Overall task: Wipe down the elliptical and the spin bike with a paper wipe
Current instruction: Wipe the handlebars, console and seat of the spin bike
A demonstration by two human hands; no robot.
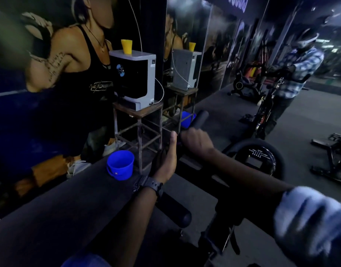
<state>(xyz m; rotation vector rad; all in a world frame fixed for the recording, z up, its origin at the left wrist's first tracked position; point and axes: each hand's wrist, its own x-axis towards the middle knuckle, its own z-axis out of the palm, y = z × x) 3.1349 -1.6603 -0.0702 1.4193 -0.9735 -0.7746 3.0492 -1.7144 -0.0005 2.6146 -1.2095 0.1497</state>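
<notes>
While both hands sit on the handlebar of the spin bike (223, 214), the right hand (196, 141) is curled over the far grip (199, 118) of the bar, fingers wrapped round it. Whether a paper wipe lies under those fingers cannot be told; none shows. The padded end of that grip sticks out just beyond the knuckles.

The left hand (166, 162) lies just left of the right one, close beside it but apart. Its thumb points straight forward and its palm rests against a dark part of the bar. Its fingers are hidden on the far side, so whether they clasp the bar cannot be told. A dark watch (151, 186) sits on the wrist behind it. Nearer than this wrist, a second padded grip (175, 211) ends in a rounded cap.

Right of and below the right forearm stands the black flywheel (256, 158) of the bike, marked with a pale emblem.

Left of the left hand, a blue bucket (120, 164) stands on the dark floor. Beyond it, ahead of both hands, a metal stool (138, 124) carries a grey and black water unit (135, 78) with a yellow cup (126, 46) on top. A mirror (233, 54) on the wall past the right hand reflects the person in a checked shirt at the bike.
</notes>
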